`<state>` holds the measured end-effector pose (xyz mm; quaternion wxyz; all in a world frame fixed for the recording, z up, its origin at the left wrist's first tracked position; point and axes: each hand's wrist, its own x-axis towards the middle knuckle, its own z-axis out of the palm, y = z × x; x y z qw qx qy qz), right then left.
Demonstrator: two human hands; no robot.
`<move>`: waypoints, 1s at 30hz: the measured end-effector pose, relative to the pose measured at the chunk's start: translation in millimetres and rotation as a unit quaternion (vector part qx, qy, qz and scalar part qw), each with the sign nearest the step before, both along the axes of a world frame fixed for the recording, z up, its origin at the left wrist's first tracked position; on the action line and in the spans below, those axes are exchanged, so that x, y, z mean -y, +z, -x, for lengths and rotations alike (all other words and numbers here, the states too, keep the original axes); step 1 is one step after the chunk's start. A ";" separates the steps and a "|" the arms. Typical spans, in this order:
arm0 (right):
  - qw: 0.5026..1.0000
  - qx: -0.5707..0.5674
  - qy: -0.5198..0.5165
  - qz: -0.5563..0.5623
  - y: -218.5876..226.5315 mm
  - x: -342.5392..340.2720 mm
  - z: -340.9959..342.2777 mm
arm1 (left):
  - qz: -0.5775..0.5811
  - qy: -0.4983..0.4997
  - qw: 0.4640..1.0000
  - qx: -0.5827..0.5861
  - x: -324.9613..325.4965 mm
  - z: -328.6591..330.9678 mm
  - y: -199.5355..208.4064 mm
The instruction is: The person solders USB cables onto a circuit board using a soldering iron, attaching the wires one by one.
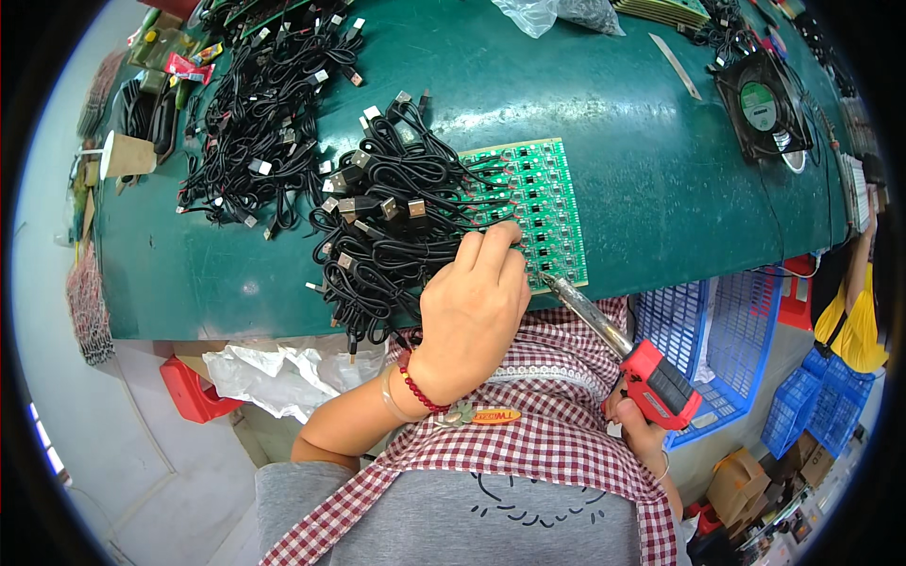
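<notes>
A green circuit board panel lies near the front edge of the table, with rows of small parts and several thin wires ending on it. Black USB cables are heaped over its left side. My left hand reaches over the panel with its fingers pinched on a USB cable; the fingertips hide the cable's end. In my right hand is a red-handled soldering iron. Its metal tip meets the lower part of the panel, just right of my left fingertips.
A second pile of black cables lies farther left on the green table. At the right stand a black fan and a metal strip. Clear plastic bags lie at the back. Below the edge hangs a blue crate.
</notes>
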<state>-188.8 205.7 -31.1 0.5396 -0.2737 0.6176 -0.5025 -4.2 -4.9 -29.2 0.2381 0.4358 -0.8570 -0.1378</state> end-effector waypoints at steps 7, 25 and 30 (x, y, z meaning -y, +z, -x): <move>0.995 -0.075 0.064 0.004 -8.1 -6.3 4.2 | -0.012 -0.011 1.000 0.023 2.2 1.2 4.8; 0.996 0.015 -0.062 0.054 1.6 7.6 0.0 | -0.031 0.001 0.999 -0.017 -18.7 -28.8 26.4; 0.987 0.020 -0.109 0.113 3.1 32.6 3.7 | -0.035 0.000 0.997 0.072 -28.6 -45.4 18.0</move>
